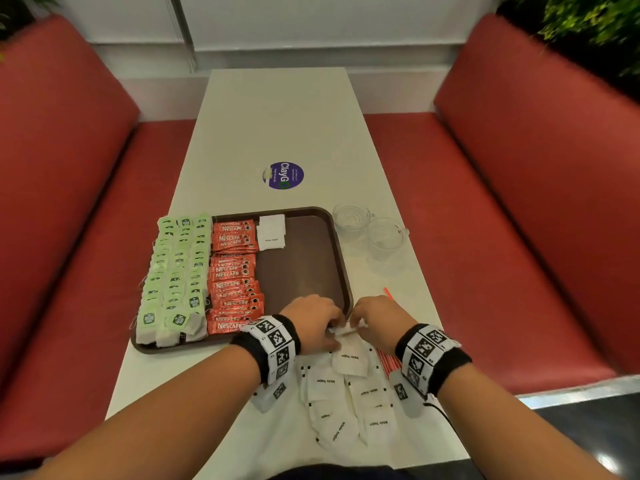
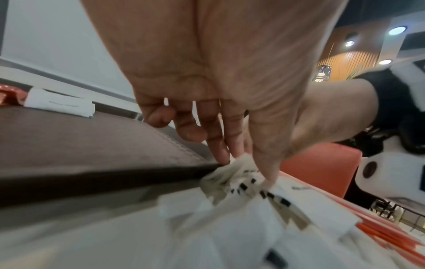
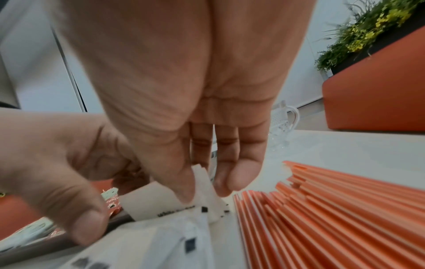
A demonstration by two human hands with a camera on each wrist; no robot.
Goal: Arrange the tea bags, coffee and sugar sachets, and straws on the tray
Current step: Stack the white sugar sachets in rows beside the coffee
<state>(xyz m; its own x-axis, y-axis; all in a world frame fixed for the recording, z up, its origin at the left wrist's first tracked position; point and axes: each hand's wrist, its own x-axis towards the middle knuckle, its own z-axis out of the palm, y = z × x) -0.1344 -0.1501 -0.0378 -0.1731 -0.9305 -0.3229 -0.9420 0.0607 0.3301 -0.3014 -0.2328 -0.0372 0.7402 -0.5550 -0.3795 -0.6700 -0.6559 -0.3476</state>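
Observation:
A brown tray [image 1: 311, 244] holds rows of green tea bags [image 1: 176, 271] on its left, red coffee sachets [image 1: 235, 278] beside them, and a small stack of white sugar sachets [image 1: 272, 232] at the far edge. At the tray's near right corner my left hand [image 1: 337, 329] and right hand [image 1: 356, 325] together pinch a few sugar sachets [image 1: 344, 331]. The left wrist view shows thumb and fingers of the left hand [image 2: 246, 169] on the held sachets [image 2: 232, 174]. My right hand [image 3: 204, 191] pinches the same sachets [image 3: 202, 182]. Loose sugar sachets [image 1: 349, 393] lie below my hands. Orange straws [image 3: 333, 209] lie to the right.
Two clear glass cups [image 1: 351, 218] [image 1: 386, 237] stand right of the tray. A single straw [image 1: 388, 293] lies near the right table edge. A round blue sticker [image 1: 283, 175] marks the table middle. Red benches [image 1: 69, 202] [image 1: 536, 202] flank the table.

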